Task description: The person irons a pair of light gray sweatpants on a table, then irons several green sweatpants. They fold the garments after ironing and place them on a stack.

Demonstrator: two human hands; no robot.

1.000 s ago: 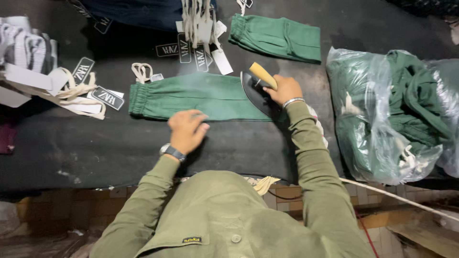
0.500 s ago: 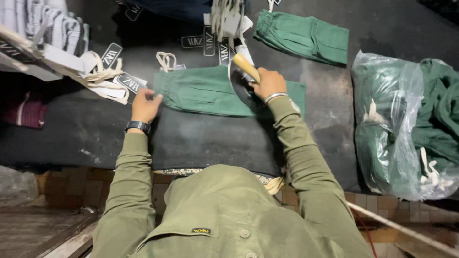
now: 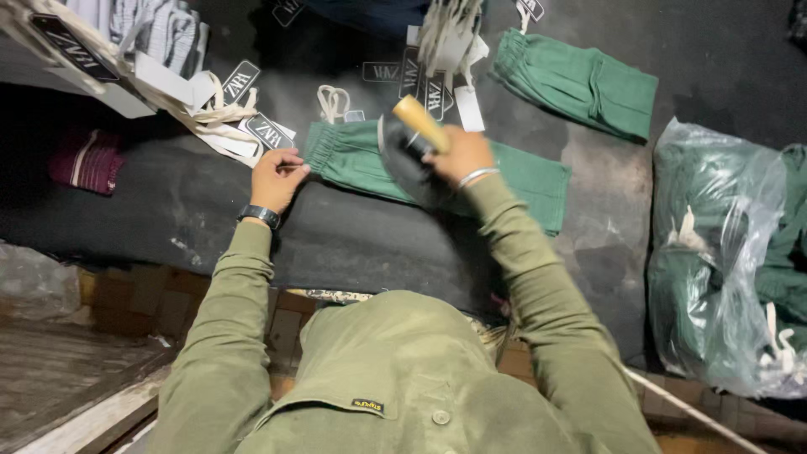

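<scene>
Grips, in the right hand (image 3: 461, 155), the dark-soled pressing iron with a pale wooden handle (image 3: 409, 155), fingers wrapped fully closed around that handle, silver bangle (image 3: 476, 176) at the wrist. Rests the left hand (image 3: 276, 178) at the 9 o'clock end of the flat green cloth garment with a gathered waistband (image 3: 521, 172), fingers curled and nearly closed, tips on the waistband corner; cannot tell whether pinching the cloth or only pressing it. Lies spread on the dark padded table (image 3: 353, 244), this garment, running from 9 to 3 o'clock straight ahead of the body, with the iron over its middle-left part, seemingly tipped so that the sole shows; cannot tell whether touching the cloth. Differs from a second ago in two ways: then sat the iron at the 3 o'clock end of the garment, half a second ago nearer the middle, now past the middle toward 9 o'clock; then lay the left hand open by the garment's near edge, afterwards off to the left near the black-and-white card tags (image 3: 252, 126), now back at the waistband. Suggests a pressing pass most of the way along the cloth, with the waistband end steadied. Elsewhere: folded green garment (image 3: 580, 84) at 1 o'clock, clear plastic bag of green clothing (image 3: 714, 252) at 3 o'clock, both well apart from the hands.
</scene>
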